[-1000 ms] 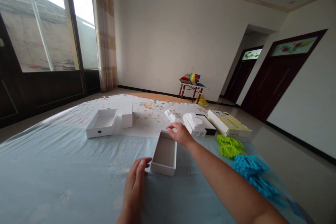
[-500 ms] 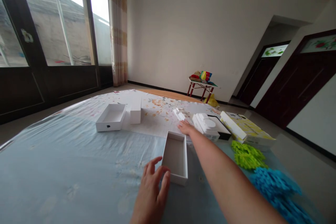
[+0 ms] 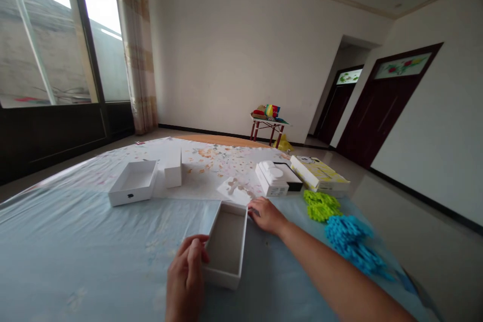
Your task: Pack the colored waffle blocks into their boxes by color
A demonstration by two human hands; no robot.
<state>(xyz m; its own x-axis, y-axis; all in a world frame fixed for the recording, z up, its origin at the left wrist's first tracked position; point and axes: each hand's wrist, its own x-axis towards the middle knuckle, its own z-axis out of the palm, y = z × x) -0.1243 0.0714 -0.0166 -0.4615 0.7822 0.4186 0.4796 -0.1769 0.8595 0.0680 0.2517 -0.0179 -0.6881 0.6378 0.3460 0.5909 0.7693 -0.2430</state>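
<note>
A white open box (image 3: 227, 241), grey inside, lies on the blue part of the tablecloth in front of me. My left hand (image 3: 187, 269) grips its left wall, with fingers curled over the rim. At the far right corner of the same box is my right hand (image 3: 267, 215), its fingers bent in against the wall; the fingertips are partly hidden. Just beyond, a flat white moulded insert (image 3: 234, 188) with raised, irregular parts lies close to the right fingertips.
At the left are another white open box (image 3: 132, 192) with a dark logo and an upright white box (image 3: 173, 173). To the right lie stacked white packaging (image 3: 272, 181), a black-edged box (image 3: 292, 181), a yellow-white box (image 3: 320, 176), and green (image 3: 322, 206) and blue (image 3: 350, 241) bundles.
My right hand has drawn back from the white insert to the box's corner. My left hand's fingers have closed on the box's left wall. The view has turned right.
</note>
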